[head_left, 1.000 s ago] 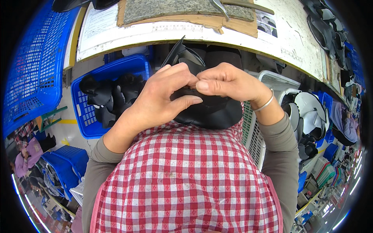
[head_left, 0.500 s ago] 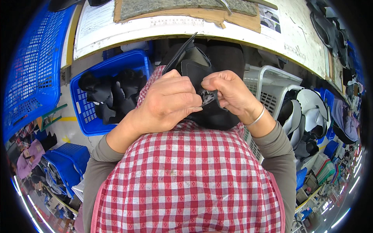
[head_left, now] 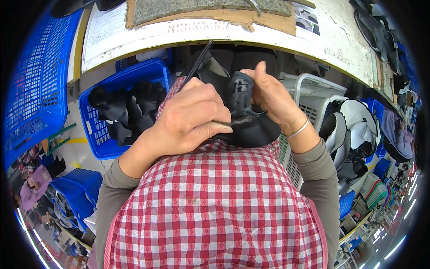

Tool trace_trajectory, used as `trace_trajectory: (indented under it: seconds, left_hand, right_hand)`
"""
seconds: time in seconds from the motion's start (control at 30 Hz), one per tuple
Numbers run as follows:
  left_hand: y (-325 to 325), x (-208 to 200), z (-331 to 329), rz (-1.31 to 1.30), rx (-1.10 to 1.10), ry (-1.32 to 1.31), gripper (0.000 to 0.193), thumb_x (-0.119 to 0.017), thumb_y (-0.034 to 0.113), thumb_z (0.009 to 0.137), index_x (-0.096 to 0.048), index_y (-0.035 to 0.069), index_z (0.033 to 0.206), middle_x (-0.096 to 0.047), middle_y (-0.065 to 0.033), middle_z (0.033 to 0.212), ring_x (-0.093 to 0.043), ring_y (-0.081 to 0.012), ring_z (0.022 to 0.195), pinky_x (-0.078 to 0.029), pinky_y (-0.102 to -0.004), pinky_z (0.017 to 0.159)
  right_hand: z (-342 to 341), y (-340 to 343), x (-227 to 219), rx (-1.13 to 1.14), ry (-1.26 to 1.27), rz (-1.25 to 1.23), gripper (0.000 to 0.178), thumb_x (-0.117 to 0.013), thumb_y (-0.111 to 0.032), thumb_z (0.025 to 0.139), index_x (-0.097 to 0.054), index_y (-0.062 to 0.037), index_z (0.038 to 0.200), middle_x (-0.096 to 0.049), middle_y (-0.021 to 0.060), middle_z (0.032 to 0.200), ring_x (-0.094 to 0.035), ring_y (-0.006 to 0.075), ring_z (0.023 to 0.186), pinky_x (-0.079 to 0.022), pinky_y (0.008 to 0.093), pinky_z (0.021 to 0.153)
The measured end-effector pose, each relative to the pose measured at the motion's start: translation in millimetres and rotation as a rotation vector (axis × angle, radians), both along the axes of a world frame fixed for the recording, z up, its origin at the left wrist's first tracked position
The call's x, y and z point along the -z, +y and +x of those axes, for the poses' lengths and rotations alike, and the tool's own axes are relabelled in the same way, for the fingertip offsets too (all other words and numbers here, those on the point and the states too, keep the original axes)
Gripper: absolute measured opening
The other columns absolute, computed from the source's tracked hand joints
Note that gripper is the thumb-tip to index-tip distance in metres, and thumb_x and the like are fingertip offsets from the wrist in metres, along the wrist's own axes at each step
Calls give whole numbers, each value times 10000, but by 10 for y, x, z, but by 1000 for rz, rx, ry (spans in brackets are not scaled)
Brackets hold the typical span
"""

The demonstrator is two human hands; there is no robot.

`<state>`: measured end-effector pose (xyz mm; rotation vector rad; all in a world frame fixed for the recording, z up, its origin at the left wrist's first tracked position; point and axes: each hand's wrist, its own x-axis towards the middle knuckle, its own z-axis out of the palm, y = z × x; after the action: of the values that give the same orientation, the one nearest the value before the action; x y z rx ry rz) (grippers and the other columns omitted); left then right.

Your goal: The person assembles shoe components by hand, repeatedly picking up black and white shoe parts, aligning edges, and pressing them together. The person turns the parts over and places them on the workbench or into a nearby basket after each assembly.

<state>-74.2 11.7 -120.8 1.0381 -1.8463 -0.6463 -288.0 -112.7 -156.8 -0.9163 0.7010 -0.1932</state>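
A black shoe upper (head_left: 253,133) lies over my lap, in front of the red-and-white checked apron (head_left: 215,193). My left hand (head_left: 192,116) is closed on its near edge, thumb and fingers pinching the material. A flap (head_left: 242,92) of the upper stands turned back, its dull, streaky underside facing up. My right hand (head_left: 275,96) grips this flap from the right side, the fingers mostly hidden behind it and the thumb raised along its edge. Beyond my left hand, another stiff part of the upper sticks up with a grey lining (head_left: 212,69) showing.
Ahead runs a white worktable (head_left: 336,49) with a stone slab (head_left: 179,10) on cardboard. To the left, a blue basket (head_left: 92,127) holds black shoe pieces. White crates (head_left: 320,80) and black-and-white pieces (head_left: 354,121) stand on the right. Another person (head_left: 33,184) sits far left.
My right hand has risen and turned the flap up and away, so more of its underside shows. The left hand keeps its pinch nearly in place.
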Motion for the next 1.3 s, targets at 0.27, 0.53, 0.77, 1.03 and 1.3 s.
trace_trajectory:
  seconds: [0.27, 0.53, 0.77, 1.03, 1.3]
  left_hand:
    - [-6, 22, 89, 89, -140, 69, 336, -918, 142, 715, -656, 58, 910, -638, -64, 885, -586, -227, 813, -474, -334, 706]
    - [85, 61, 67, 116, -277, 35, 337, -889, 74, 751, -582, 53, 889, -538, -62, 852, -508, -192, 765, -436, -314, 669]
    - [114, 31, 22, 249, -331, 197, 388, -864, 116, 805, -553, 38, 1024, -545, -68, 917, -557, -204, 815, -499, -326, 744]
    - [90, -17, 48, 224, -305, 44, 363, -856, 116, 808, -583, 40, 1035, -552, -70, 924, -561, -201, 817, -499, -324, 735]
    - [78, -60, 68, 356, -282, 189, 168, -824, 65, 830, -676, 13, 889, -558, -34, 861, -503, -133, 781, -396, -275, 680]
  right_hand:
    - [12, 19, -246, -270, -73, -546, 320, -677, -148, 1019, -630, 23, 1285, -694, 43, 996, -586, 84, 870, -505, 268, 784]
    - [126, 28, -281, -341, -52, -896, 269, -605, -119, 1025, -663, -7, 1263, -740, 101, 1099, -725, 235, 974, -541, 311, 872]
    - [166, 9, -265, -335, -148, -908, 287, -591, -14, 1003, -672, -52, 1275, -738, 150, 1058, -731, 302, 973, -558, 354, 856]
    - [134, 6, -275, -351, -123, -983, 319, -609, 0, 972, -672, -59, 1279, -727, 172, 1038, -722, 343, 935, -559, 370, 820]
    - [57, -43, -196, -336, -135, -689, 246, -653, -76, 1008, -679, 0, 1241, -718, 79, 946, -651, 148, 832, -528, 305, 760]
